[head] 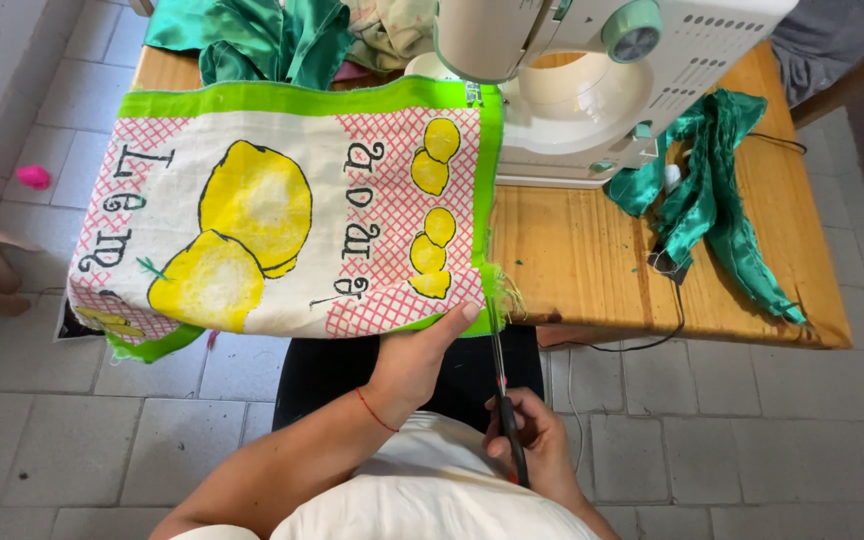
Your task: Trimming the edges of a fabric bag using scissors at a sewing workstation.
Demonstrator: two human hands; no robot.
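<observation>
A printed cloth (282, 210) with yellow lemons, pink checks and a bright green border lies spread over the left half of a wooden table (592, 260). My left hand (417, 360) grips its near edge by the right corner, thumb on top. My right hand (532, 450) holds a pair of scissors (504, 390), blades pointing away from me. The blade tips sit at the frayed green corner of the cloth, right next to my left thumb.
A white sewing machine (602, 80) stands at the back of the table. Green satin strips (712, 190) lie at its right, more green fabric (252, 40) at the back left. A dark cord (652, 340) hangs off the near edge. Grey tiled floor (752, 430) surrounds the table.
</observation>
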